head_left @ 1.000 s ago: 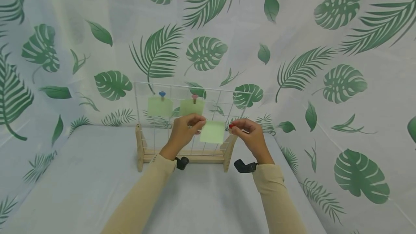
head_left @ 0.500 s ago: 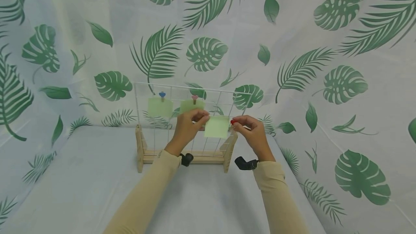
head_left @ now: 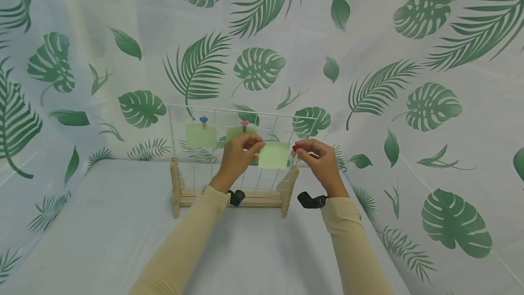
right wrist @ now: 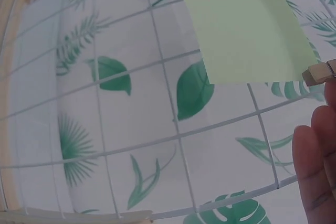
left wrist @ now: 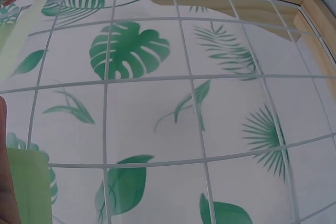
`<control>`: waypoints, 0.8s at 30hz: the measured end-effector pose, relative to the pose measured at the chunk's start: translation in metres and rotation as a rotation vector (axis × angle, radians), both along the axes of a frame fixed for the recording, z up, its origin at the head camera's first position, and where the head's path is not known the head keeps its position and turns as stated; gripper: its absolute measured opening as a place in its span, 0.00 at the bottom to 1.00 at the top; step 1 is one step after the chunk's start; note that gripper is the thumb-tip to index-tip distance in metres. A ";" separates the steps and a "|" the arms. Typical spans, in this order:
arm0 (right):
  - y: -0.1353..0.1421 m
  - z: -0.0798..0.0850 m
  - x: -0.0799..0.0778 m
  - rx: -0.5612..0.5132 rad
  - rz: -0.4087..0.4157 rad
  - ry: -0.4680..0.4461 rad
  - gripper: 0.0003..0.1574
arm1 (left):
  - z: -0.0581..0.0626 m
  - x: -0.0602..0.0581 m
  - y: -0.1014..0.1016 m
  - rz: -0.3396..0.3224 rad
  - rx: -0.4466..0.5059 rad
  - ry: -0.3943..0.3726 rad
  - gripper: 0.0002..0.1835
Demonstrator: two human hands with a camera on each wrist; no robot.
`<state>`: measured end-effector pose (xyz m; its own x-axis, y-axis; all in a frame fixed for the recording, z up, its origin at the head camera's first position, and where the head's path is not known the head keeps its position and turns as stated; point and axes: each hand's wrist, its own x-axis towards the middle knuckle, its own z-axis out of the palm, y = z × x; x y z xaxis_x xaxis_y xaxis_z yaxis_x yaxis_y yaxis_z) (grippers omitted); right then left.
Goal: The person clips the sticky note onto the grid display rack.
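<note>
My left hand [head_left: 237, 156] pinches a pale green sticky note [head_left: 274, 155] by its upper left corner, in front of a white wire grid [head_left: 214, 109]. To its right, my right hand [head_left: 322, 160] holds a small wooden clothespin with a red top [head_left: 295, 148] between thumb and fingers. In the right wrist view the tip of the clothespin [right wrist: 319, 73] is close to a corner of the note [right wrist: 252, 30]; whether it touches is unclear. Two more green notes hang on the grid, the left one [head_left: 201, 136] under a blue heart clip [head_left: 204, 120], the other under a pink heart clip [head_left: 244, 123].
Wooden feet and a wooden base bar [head_left: 254, 203] carry the grid on a white-covered table [head_left: 123, 231]. Leaf-printed cloth [head_left: 368, 35] hangs behind and at the sides. Black wrist cameras [head_left: 312, 200] jut inward from both wrists.
Both hands have risen, the left also shifting right, bringing the held note higher on the grid. The red clothespin has moved up and slightly right with the right hand.
</note>
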<state>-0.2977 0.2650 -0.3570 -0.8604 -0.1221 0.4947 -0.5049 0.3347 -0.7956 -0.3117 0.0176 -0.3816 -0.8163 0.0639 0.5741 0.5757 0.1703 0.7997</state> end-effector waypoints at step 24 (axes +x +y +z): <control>-0.002 0.019 -0.005 0.043 -0.007 0.045 0.11 | 0.007 -0.005 0.010 0.020 -0.001 0.002 0.09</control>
<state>-0.3027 0.2629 -0.3383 -0.8384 -0.1384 0.5272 -0.5374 0.3720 -0.7569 -0.3170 0.0276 -0.3750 -0.8165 0.0481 0.5753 0.5734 0.1828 0.7986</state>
